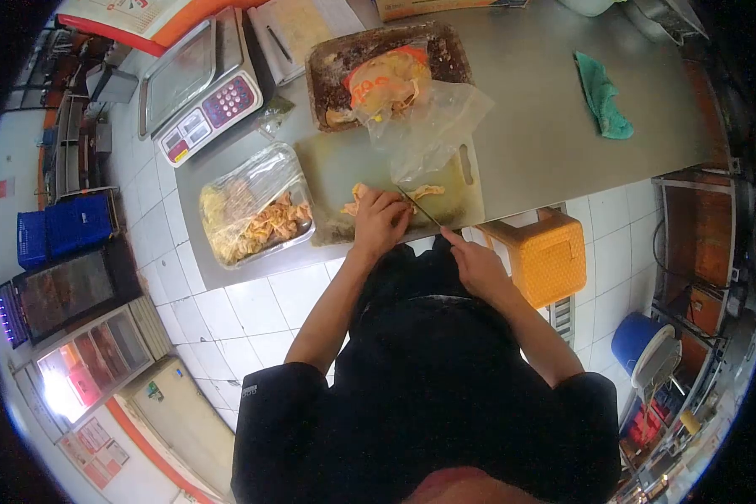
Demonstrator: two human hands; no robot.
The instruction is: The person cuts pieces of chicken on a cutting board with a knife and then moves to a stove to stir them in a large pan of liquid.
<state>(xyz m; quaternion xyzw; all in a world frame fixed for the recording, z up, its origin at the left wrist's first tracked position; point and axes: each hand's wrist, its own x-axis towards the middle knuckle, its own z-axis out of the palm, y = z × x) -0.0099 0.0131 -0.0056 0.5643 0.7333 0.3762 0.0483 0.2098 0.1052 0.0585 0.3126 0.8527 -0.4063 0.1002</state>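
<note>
My right hand [479, 267] is closed round the handle of a knife [420, 208], its blade slanting up and left over the cutting board [326, 164]. My left hand [381, 220] has its fingers curled down on a piece of pale orange meat [359, 193], close to the blade; part of the piece is hidden under the fingers. Beyond the blade lies a small strip of the same meat [429, 191]. A clear plastic bag [433, 126] rests across the board's far side. To the left, a clear plastic-lined container [290, 168] holds more cut pieces.
Behind the board stands a dark tray [328, 71] with an orange-printed bag of food [388, 77]. A digital scale [218, 109] is at the left, beside papers with a pen [279, 44]. A green cloth [601, 97] lies right. An orange stool [550, 260] stands below the table edge.
</note>
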